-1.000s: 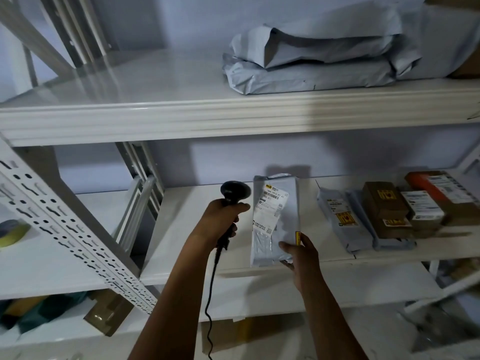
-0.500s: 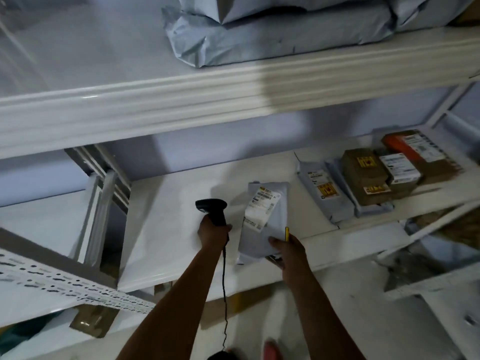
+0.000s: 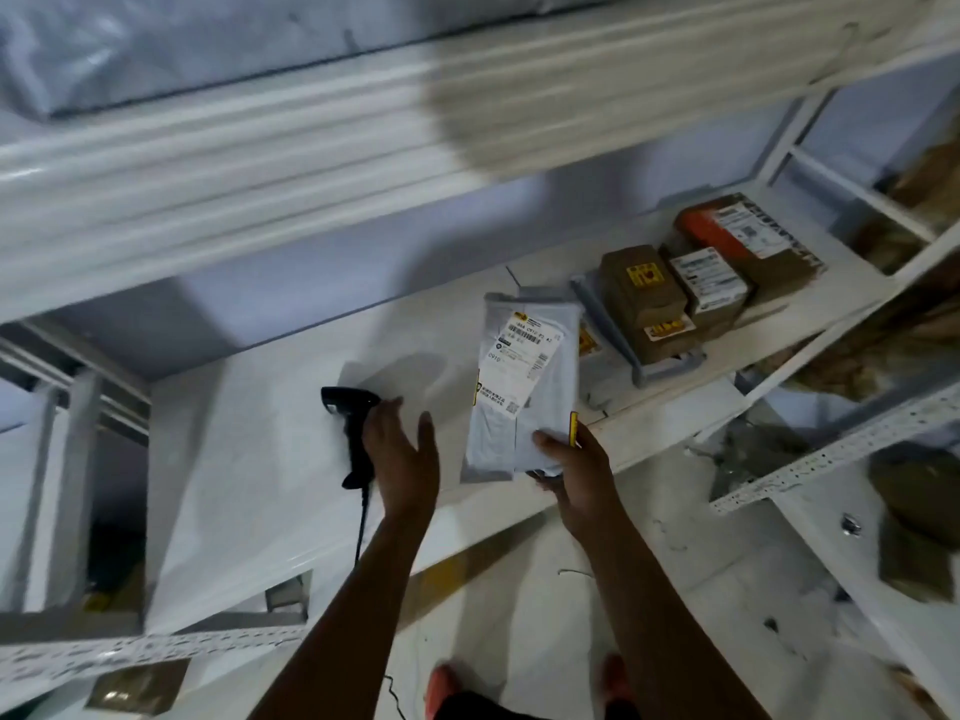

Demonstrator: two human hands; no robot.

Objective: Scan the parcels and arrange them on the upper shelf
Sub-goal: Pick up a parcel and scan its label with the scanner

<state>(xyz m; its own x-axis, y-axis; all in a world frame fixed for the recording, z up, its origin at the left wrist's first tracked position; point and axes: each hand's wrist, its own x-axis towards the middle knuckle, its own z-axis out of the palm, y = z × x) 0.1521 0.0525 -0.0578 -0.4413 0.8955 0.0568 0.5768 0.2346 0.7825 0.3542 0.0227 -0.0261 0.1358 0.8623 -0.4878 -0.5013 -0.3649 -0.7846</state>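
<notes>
Scanning looked done: left hand (image 3: 402,454) grip was spread beside the scanner (image 3: 353,428), right hand (image 3: 576,470) grip pinched the parcel (image 3: 519,387), which probably needed lifting onto the upper shelf (image 3: 311,163).

Upper-shelf parcels (image 3: 208,44) (blurred) are cut off by the top edge.

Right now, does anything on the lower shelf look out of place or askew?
Nothing damaged or spilled. The only oddity: the black scanner seems to lie loose on the lower shelf beside the open left hand, its cord hanging over the front edge. The right hand holds a grey parcel, tilted.
</notes>
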